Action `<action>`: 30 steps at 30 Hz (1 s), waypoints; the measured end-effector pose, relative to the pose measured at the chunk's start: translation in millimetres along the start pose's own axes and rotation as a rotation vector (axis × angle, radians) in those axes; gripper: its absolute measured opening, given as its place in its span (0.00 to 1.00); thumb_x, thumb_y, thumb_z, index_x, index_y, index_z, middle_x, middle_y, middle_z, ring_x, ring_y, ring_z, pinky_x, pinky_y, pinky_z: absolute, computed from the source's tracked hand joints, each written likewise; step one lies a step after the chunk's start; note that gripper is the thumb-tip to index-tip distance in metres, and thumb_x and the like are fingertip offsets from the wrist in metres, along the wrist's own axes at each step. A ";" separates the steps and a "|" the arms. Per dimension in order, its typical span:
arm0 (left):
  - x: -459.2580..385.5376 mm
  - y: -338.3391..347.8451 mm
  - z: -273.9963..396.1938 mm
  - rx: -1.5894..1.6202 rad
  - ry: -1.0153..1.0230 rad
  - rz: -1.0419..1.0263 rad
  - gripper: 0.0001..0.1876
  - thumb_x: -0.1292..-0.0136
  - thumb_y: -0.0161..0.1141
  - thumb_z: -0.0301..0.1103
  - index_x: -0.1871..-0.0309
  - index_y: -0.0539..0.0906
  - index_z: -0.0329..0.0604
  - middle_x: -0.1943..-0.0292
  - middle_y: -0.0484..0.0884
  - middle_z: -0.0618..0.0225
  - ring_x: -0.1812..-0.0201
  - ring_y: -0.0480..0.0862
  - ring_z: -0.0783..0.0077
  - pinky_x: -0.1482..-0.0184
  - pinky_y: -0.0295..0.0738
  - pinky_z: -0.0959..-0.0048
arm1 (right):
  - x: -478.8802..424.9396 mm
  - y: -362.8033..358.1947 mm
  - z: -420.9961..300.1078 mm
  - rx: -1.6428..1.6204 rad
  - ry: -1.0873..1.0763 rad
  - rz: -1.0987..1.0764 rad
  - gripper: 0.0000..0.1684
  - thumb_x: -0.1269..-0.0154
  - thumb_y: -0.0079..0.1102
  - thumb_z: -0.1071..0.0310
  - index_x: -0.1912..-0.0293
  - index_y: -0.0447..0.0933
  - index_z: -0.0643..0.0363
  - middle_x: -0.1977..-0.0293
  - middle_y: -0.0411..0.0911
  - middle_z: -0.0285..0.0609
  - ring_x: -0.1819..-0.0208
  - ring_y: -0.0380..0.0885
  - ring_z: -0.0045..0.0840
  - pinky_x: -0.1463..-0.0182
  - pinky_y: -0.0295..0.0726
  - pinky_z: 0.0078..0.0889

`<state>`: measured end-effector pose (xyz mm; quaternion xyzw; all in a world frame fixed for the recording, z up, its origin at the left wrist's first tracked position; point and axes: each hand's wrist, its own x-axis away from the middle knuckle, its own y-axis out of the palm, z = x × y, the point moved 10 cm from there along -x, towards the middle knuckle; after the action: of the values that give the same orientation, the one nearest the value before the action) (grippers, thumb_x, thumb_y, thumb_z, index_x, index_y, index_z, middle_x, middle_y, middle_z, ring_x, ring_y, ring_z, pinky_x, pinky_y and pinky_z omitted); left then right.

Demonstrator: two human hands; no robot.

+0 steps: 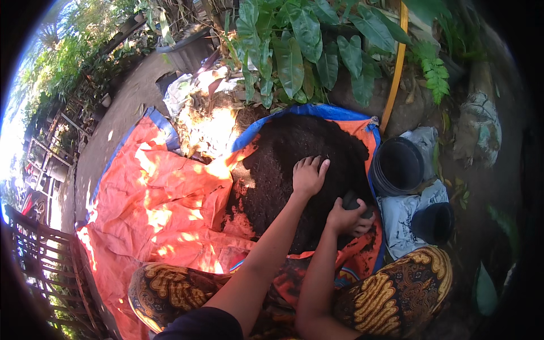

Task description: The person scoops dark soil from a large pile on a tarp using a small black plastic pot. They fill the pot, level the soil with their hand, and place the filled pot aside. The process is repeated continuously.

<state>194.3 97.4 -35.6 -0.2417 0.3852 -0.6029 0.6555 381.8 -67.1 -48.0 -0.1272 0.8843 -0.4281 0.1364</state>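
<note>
A mound of dark, crumbly soil (284, 157) lies before me on an orange tarpaulin (170, 191) with a blue edge. My left hand (309, 176) rests palm down on the soil, its thumb apart from the fingers and its fingertips at the surface. Closer to me and further right, my right hand (350, 219) grips a small dark pot (352, 200) low against the soil. Fingers cover part of this pot, and what is inside it cannot be seen.
Right of the tarpaulin stand stacked black plant pots (397, 165) and a smaller black pot (433, 223), beside white plastic bags (397, 212) bearing print. Broad-leaved plants (297, 46) overhang the far side. A slatted bamboo frame (46, 263) is at left. My patterned trouser legs (391, 293) flank the near edge.
</note>
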 end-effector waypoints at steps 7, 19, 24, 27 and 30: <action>10.5 -62.9 -57.4 -0.002 -0.016 0.407 0.32 0.18 0.42 0.57 0.29 0.77 0.40 0.26 0.73 0.50 0.22 0.66 0.46 0.20 0.52 0.46 | 26.1 -4.4 -4.5 -0.129 0.161 -0.056 0.35 0.55 0.82 0.60 0.46 0.74 0.35 0.26 0.47 0.56 0.29 0.50 0.63 0.31 0.57 0.68; 14.5 -33.0 -174.3 1.065 -0.509 0.223 0.44 0.18 0.28 0.66 0.26 0.73 0.32 0.26 0.74 0.49 0.23 0.69 0.57 0.21 0.57 0.63 | 63.9 -49.3 -135.0 -0.601 -0.569 -0.098 0.31 0.58 0.77 0.67 0.51 0.76 0.40 0.29 0.57 0.51 0.30 0.55 0.58 0.31 0.62 0.64; 42.4 -40.5 -172.4 0.866 -0.537 0.393 0.40 0.16 0.33 0.62 0.29 0.75 0.29 0.31 0.78 0.47 0.27 0.74 0.54 0.24 0.62 0.63 | 23.5 -41.7 -98.6 -0.358 -0.567 0.104 0.33 0.63 0.81 0.67 0.53 0.77 0.39 0.28 0.57 0.54 0.30 0.57 0.60 0.31 0.59 0.66; 59.6 -43.0 -166.3 0.584 -0.479 0.522 0.35 0.15 0.36 0.55 0.33 0.76 0.26 0.36 0.79 0.42 0.32 0.76 0.44 0.28 0.65 0.58 | 0.0 -7.8 -44.7 -0.222 -0.233 0.033 0.34 0.59 0.81 0.66 0.51 0.74 0.38 0.27 0.54 0.54 0.31 0.56 0.58 0.32 0.60 0.66; 67.9 -35.2 -164.5 0.491 -0.476 0.518 0.35 0.15 0.36 0.55 0.32 0.75 0.25 0.35 0.78 0.41 0.31 0.74 0.43 0.26 0.64 0.58 | 8.4 25.5 -30.4 -0.327 -0.110 -0.099 0.35 0.57 0.81 0.64 0.50 0.71 0.38 0.27 0.49 0.54 0.33 0.53 0.58 0.33 0.61 0.64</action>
<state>40.4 49.9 -119.1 -0.1062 0.1164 -0.4197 0.8939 360.5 -32.6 -51.2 -0.2142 0.9260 -0.2771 0.1410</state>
